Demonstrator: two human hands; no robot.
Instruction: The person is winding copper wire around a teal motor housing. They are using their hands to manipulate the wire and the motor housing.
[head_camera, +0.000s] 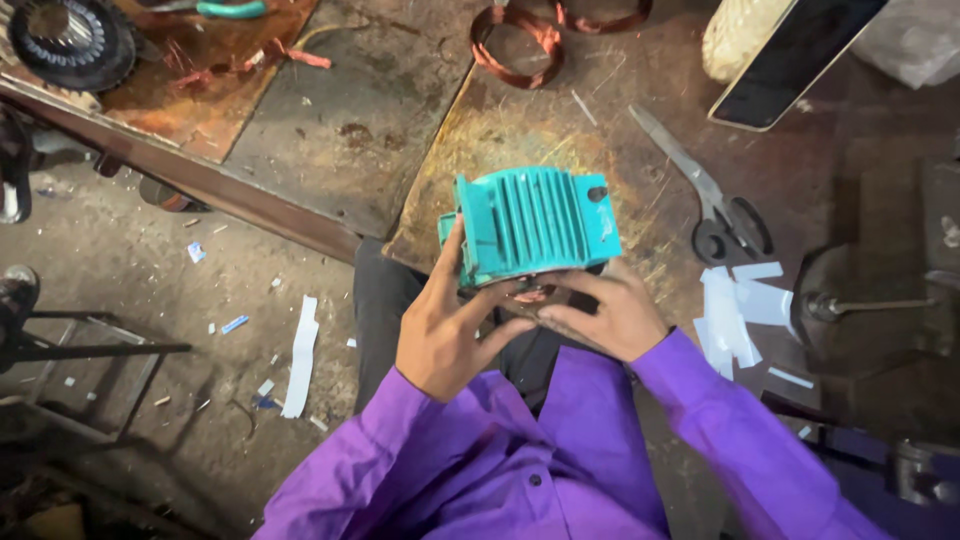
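**A:** What lies at the far left?

**B:** A dark round ribbed part (70, 40) sits at the top left corner on a rusty plate (215, 75), with teal-handled pliers (232, 10) just beside it. Below, paper scraps (300, 355) lie scattered on the dusty floor (150, 270).

**A:** And the hands?

**B:** The left hand (440, 330) is closed around the left end of a teal finned motor housing (535, 222), fingers reaching up along its side. The right hand (610, 315) cups the housing from below on the right, fingers curled under it. Both sleeves are purple (560, 450).

**A:** Where is the housing, exactly?

**B:** Held up between both hands, over the near edge of the worn metal bench (520, 130), fins facing the camera. Something reddish shows underneath it, between the fingers, perhaps copper winding; it is too hidden to be sure.

**A:** Further right?

**B:** Copper wire coils (520, 35) lie at the top of the bench. Scissors (710, 200) rest to the right of the housing, well apart from it, with white paper strips (740, 305) just below them. A dark phone (795, 55) leans at the top right.
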